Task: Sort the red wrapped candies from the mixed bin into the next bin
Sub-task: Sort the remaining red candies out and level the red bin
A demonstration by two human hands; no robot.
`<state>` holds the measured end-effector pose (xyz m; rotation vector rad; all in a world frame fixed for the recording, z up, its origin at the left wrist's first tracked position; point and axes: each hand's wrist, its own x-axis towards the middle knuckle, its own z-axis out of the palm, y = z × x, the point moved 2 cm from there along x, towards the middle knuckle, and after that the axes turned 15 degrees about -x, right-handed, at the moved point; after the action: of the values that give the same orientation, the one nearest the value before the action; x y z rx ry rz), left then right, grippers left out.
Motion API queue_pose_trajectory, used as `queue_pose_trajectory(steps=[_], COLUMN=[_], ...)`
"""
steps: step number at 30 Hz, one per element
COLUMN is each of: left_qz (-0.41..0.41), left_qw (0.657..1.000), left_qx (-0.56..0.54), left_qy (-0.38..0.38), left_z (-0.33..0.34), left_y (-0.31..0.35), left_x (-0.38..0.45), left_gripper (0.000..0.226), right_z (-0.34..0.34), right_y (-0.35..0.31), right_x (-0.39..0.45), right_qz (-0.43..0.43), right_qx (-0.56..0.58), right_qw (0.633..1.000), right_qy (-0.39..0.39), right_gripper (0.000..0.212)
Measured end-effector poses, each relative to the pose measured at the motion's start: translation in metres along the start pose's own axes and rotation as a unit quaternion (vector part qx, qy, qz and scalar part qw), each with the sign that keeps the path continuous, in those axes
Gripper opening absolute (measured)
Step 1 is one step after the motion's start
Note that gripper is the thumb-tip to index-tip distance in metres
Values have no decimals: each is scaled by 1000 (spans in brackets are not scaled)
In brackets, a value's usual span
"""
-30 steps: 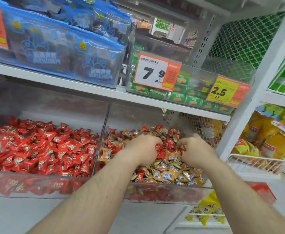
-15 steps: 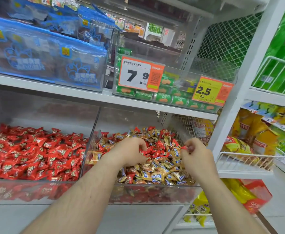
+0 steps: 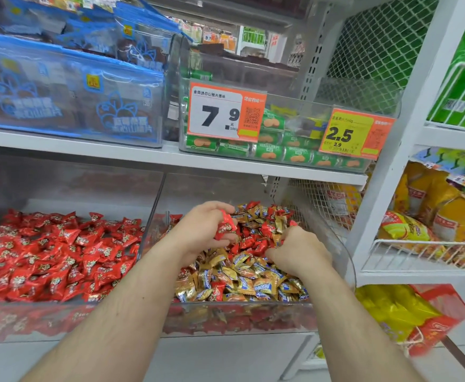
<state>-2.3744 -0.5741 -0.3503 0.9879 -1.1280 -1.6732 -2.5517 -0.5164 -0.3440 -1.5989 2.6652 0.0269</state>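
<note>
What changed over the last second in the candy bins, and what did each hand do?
The left hand has lifted off the pile in the mixed bin and now grips red candies; a second ago it was buried palm-down among them. The right hand drew back toward the person and digs into the pile; what it holds is hidden. The red bin and the price tags are unchanged.

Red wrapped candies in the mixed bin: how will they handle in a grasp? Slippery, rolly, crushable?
Likely light: the left hand holds several red wrapped candies in curled fingers at once. Probably slippery: the wrappers look glossy, and loose ones may slide off the heap in the mixed bin. Unlikely to roll: they look flat and pillow-shaped with crimped ends. Wrappers probably crinkle rather than break.
</note>
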Motion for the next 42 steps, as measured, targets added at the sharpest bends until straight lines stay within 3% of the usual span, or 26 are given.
queue_pose_trajectory(steps=[3, 7, 9, 11, 14, 18, 21, 24, 27, 30, 33, 37, 42], left_qz=[20, 61, 105, 125, 86, 28, -2, -8, 30, 84, 79, 84, 81], left_qw=[999, 986, 952, 897, 835, 750, 720, 739, 778, 881, 973, 991, 996], left_qx=[33, 130, 269, 414, 540, 657, 689, 666, 618, 456, 217, 104, -22], left_qy=[22, 88, 102, 94, 69, 76, 82, 98, 109, 92, 29, -1, 26], left_z=[-2, -6, -5, 2, 12, 25, 34, 33, 27, 19, 16, -2, -47], left_y=[2, 4, 4, 0, -14, -29, -35, -38, -37, -27, -9, 20, 46], left_x=[0, 8, 9, 8, 15, 30, 38, 42, 41, 33, 10, -24, -54], left_gripper=[32, 24, 23, 21, 15, 32, 40, 35, 27, 9, 10, 9, 16], right_z=[1, -5, -8, -10, -9, 3, 13, 17, 15, 4, -8, -20, -29], right_y=[3, 17, 21, 20, 8, -11, -18, -19, -13, -3, 0, -9, -36], right_x=[2, 2, 0, -3, -4, -1, 4, 8, 10, 4, -7, -26, -60], right_qz=[1, -7, -12, -27, -82, -148, -122, -87, -65, -63, -45, -55, -78], right_qx=[4, 152, 235, 275, 245, 68, -12, -24, 49, 224, 372, 457, 570], right_qw=[1000, 988, 969, 956, 960, 985, 991, 995, 994, 969, 924, 887, 815], right_qy=[-5, 36, 69, 101, 104, 66, 52, 47, 70, 85, 73, 34, -64], right_gripper=[20, 19, 21, 18, 12, 39, 38, 23, 14, 18, 20, 23, 19])
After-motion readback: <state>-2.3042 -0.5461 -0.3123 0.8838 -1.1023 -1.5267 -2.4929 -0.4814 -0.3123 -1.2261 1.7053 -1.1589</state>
